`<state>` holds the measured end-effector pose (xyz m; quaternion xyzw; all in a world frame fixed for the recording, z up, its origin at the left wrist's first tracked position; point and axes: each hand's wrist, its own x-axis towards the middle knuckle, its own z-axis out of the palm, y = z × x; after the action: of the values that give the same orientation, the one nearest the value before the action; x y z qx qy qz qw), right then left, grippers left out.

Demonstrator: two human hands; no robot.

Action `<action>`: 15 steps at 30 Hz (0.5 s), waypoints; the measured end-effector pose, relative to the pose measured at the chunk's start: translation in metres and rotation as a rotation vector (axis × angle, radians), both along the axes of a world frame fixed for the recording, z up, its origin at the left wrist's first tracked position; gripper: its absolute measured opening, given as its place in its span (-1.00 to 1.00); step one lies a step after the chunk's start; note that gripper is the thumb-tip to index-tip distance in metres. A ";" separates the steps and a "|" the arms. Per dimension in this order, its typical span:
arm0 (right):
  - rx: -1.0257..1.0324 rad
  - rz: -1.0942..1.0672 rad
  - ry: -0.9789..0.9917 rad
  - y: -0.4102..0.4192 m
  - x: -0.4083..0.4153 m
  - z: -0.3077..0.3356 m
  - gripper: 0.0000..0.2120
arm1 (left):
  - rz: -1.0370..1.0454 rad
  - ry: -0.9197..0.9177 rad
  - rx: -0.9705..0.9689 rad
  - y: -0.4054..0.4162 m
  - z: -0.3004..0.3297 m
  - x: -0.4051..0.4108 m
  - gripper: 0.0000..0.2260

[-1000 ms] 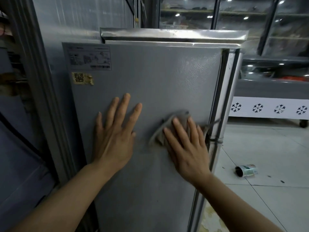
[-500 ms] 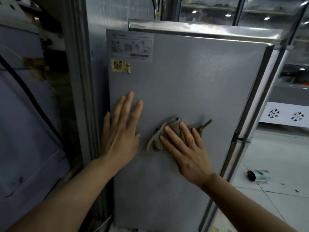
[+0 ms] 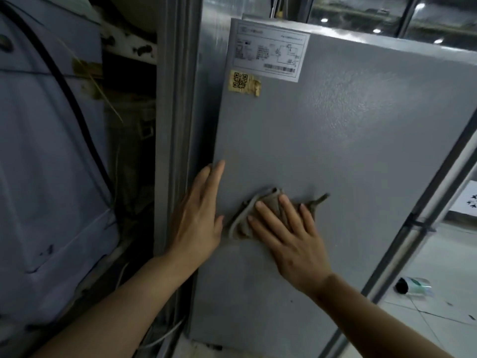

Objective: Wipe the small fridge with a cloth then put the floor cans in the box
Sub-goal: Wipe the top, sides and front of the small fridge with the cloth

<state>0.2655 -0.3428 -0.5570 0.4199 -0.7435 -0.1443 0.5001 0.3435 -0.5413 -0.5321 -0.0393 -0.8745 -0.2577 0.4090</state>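
1. The small fridge (image 3: 335, 156) fills the middle of the view, its grey side panel pebbled and matte, with a dull sheen toward the upper right.
2. To the left, a pale blue-grey appliance (image 3: 46, 164) stands close by, with a black cable (image 3: 77, 107) running down across it; a dark, cluttered gap separates it from a grey upright frame (image 3: 175, 125).
3. At lower right, a light tiled floor (image 3: 438, 267) opens out, and glass with ceiling-light reflections shows behind the fridge top.
4. The right hand (image 3: 289, 236) lies flat and spread on the panel, no closed grip, pressing a crumpled brown cloth (image 3: 247, 215) under its fingers.
5. The left hand (image 3: 198, 215) is flat too, open, holding nothing, braced along the panel's left edge just beside the cloth.
6. A white diagram label (image 3: 271, 56) sits at the panel's top left.
7. One can (image 3: 413, 286) lies on its side on the floor, right of the fridge.
8. A peeling yellow QR sticker (image 3: 244, 82) hangs just under the label.
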 end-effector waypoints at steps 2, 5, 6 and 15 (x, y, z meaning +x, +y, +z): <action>0.010 0.004 -0.003 0.000 0.000 0.009 -0.45 | -0.043 -0.013 0.059 -0.005 -0.002 0.006 -0.10; -0.127 0.061 0.024 -0.016 -0.004 0.056 -0.46 | -0.099 -0.031 0.167 -0.012 -0.003 0.013 -0.10; -0.212 0.060 0.052 -0.024 -0.008 0.073 -0.48 | -0.116 -0.041 0.202 -0.015 -0.003 0.013 -0.13; 0.082 0.053 0.034 -0.043 0.004 0.013 -0.54 | -0.193 -0.117 0.407 -0.025 -0.012 0.013 -0.19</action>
<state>0.2693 -0.3854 -0.5437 0.4571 -0.7170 -0.1683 0.4986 0.3562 -0.5664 -0.5446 -0.0247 -0.8190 -0.4684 0.3304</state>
